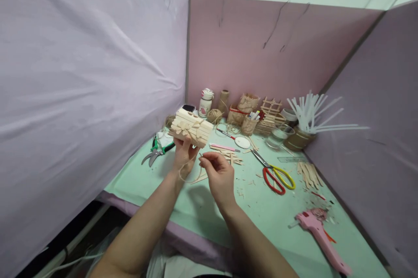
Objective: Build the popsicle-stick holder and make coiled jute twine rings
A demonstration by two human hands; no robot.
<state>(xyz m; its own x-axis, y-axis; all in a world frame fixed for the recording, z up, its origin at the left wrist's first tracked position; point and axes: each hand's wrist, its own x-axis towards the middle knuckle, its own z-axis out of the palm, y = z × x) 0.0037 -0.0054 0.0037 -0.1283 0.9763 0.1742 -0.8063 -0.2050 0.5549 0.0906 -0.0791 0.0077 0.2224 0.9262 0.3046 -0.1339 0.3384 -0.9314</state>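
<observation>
One craft-stick box point(192, 126): up off the green tabletop point(143, 184), flower-like pieces on its near face.
Twine point(187, 181): loops below the box; we'd want it slack and untangled, with no hard tugs on those pieces.
Left hand point(185, 152): clamped on the box from below, thumb up front; steady but gentle is our best bet.
Right hand point(219, 172): thumb and finger together, seemingly pinching the twine's end.
Scissors point(273, 173): lying off to our right.

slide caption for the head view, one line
Left hand holds a pale, boxy wooden-stick craft; right hand pinches thin tan twine.
</observation>
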